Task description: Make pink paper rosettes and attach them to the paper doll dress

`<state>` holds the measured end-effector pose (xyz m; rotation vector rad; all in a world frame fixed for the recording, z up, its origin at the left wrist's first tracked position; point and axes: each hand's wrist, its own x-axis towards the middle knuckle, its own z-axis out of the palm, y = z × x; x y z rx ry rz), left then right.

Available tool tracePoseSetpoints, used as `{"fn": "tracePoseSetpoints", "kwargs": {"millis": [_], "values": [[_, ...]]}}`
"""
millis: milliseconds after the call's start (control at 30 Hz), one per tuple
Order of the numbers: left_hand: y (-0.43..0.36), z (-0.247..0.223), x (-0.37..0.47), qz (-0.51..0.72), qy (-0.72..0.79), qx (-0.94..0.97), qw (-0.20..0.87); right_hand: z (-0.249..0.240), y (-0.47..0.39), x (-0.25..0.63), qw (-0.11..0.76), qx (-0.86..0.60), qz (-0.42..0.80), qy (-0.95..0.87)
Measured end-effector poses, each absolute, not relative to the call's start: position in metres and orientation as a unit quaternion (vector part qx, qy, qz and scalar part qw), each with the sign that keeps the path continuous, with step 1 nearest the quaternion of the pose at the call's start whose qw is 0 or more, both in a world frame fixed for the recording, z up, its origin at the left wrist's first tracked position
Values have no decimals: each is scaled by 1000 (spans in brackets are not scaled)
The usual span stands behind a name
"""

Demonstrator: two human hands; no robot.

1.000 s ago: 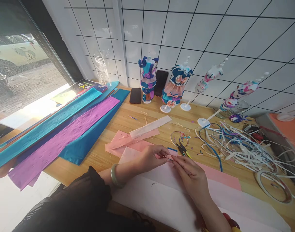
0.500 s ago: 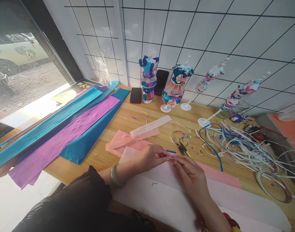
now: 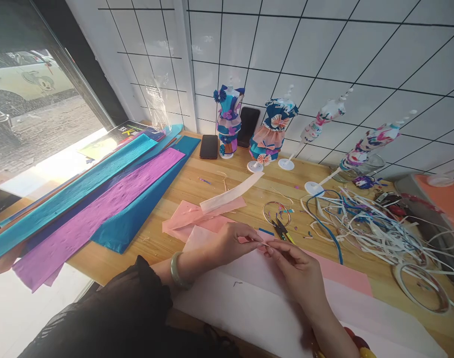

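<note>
My left hand [image 3: 232, 244] and my right hand [image 3: 300, 268] meet fingertip to fingertip over pale pink paper sheets [image 3: 245, 308]. Between their pinched fingers is a small pale pink piece [image 3: 264, 243], seemingly paper, mostly covered by the fingers. Just beyond the right hand lie small cutters or pliers [image 3: 282, 231] with black and yellow handles, touching a ring of thin wire or tape [image 3: 268, 211]. A short blue strip [image 3: 265, 232] rests beside them. Further off, a pale paper strip [image 3: 230, 194] lies over folded salmon-pink paper [image 3: 189, 214], its far end curled upward.
Turquoise [image 3: 81, 189] and purple paper [image 3: 111, 211] stretch along the left. Dressed miniature mannequins [image 3: 230, 119] and slimmer patterned ones [image 3: 372, 141] stand by the tiled wall, near two phones [image 3: 209, 147]. Tangled white and blue strips [image 3: 372, 223] and a tape roll [image 3: 420, 287] occupy the right.
My right hand has shifted slightly, its fingers rearranged around the small pink piece. The far end of the pale paper strip has curled up from flat. My left hand has barely moved.
</note>
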<state>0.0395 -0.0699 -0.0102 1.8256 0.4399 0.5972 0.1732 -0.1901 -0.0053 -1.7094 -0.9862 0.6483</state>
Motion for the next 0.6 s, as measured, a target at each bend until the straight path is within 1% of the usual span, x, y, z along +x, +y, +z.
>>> {"fn": "tracePoseSetpoints", "kwargs": {"millis": [167,367,600], "values": [[-70,-8,41,256,194,746,583,-2,-189,173,531,-699,302,-372],[-69,-4,40,234,183,728,618,-8,-190,177,521,-707,313,-363],[-70,-8,39,226,205,727,616,-5,-190,174,524,-702,312,-366]]}}
